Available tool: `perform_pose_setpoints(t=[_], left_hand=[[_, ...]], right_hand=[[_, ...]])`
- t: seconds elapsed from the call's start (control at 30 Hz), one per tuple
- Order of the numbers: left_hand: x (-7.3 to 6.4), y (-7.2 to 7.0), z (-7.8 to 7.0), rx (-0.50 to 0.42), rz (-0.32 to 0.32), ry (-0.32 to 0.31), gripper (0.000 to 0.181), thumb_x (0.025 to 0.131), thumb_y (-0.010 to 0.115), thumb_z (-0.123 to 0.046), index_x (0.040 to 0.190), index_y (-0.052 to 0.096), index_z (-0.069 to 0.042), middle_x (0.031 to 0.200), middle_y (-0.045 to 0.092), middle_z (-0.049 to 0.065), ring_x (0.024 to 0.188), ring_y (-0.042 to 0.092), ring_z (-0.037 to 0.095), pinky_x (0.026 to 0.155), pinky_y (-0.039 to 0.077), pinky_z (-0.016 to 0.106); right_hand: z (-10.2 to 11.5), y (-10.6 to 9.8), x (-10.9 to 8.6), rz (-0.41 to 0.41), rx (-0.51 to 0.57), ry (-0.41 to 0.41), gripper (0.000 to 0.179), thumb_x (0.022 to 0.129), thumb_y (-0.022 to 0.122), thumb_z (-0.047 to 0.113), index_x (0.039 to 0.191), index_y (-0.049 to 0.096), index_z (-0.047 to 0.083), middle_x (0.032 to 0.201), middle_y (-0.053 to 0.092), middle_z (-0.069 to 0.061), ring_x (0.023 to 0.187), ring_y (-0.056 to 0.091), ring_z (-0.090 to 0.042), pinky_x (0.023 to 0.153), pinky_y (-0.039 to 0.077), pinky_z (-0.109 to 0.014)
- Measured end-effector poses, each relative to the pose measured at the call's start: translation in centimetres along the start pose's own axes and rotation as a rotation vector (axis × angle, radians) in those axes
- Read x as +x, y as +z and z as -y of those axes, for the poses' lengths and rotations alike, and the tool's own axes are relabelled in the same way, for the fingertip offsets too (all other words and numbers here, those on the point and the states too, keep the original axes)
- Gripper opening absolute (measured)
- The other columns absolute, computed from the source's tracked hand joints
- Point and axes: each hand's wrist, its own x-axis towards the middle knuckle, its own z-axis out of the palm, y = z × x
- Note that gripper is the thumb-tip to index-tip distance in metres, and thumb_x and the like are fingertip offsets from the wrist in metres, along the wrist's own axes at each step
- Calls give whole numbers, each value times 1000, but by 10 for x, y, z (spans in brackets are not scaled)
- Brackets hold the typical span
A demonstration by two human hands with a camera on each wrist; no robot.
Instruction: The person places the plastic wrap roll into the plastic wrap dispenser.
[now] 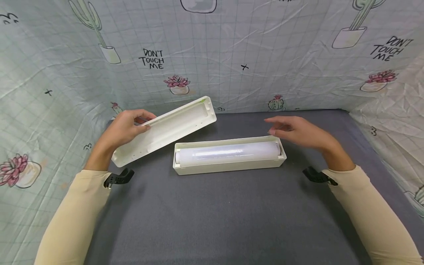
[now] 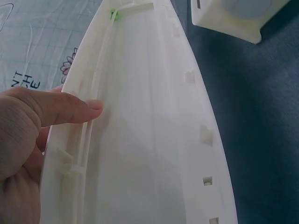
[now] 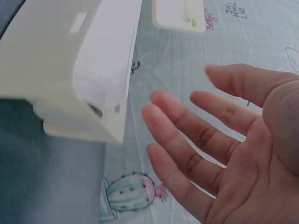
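Observation:
On the grey table lies a long cream dispenser box (image 1: 228,168) with a roll of clear plastic wrap (image 1: 228,152) inside it. Its long white lid (image 1: 175,129) is held off to the left, tilted, with the hollow inside facing me. My left hand (image 1: 127,127) pinches the lid by its upper edge; in the left wrist view the thumb (image 2: 91,111) lies on the inner side and the other fingers are behind. Beyond the box's right end hovers my right hand (image 1: 294,130), apart from it and holding nothing. The right wrist view shows its fingers (image 3: 187,154) spread and relaxed.
A patterned cloth (image 1: 232,48) with cacti and lettering hangs behind and along both sides of the grey table (image 1: 225,213). Dark wrist straps (image 1: 119,178) sit on both sleeves. A small green mark (image 2: 114,15) shows at the lid's far inner corner.

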Motion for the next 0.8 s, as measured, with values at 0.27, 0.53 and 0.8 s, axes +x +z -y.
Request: perform_pose_setpoints(t=[0.27, 0.53, 0.8], left_hand=[[13, 0, -24, 10, 4, 41, 26, 95, 70, -8, 119, 74, -16, 115, 73, 8, 98, 70, 24, 76, 47, 23], [25, 7, -43, 1, 20, 91, 26, 93, 70, -5, 117, 74, -16, 115, 73, 6, 98, 69, 23, 79, 51, 32], [31, 17, -61, -48, 48, 140, 27, 92, 71, -3, 116, 74, -14, 119, 72, 4, 101, 68, 22, 81, 53, 38]], right_hand=[[0, 9, 15, -8, 178, -53, 47, 108, 51, 25, 154, 45, 17, 119, 71, -9, 112, 67, -32, 98, 51, -33], [6, 13, 24, -10, 285, -43, 49, 107, 52, 31, 154, 44, 20, 124, 70, -13, 113, 68, -32, 103, 48, -50], [13, 17, 34, -13, 394, -42, 54, 106, 53, 35, 156, 39, 20, 129, 69, -14, 116, 66, -36, 101, 51, -45]])
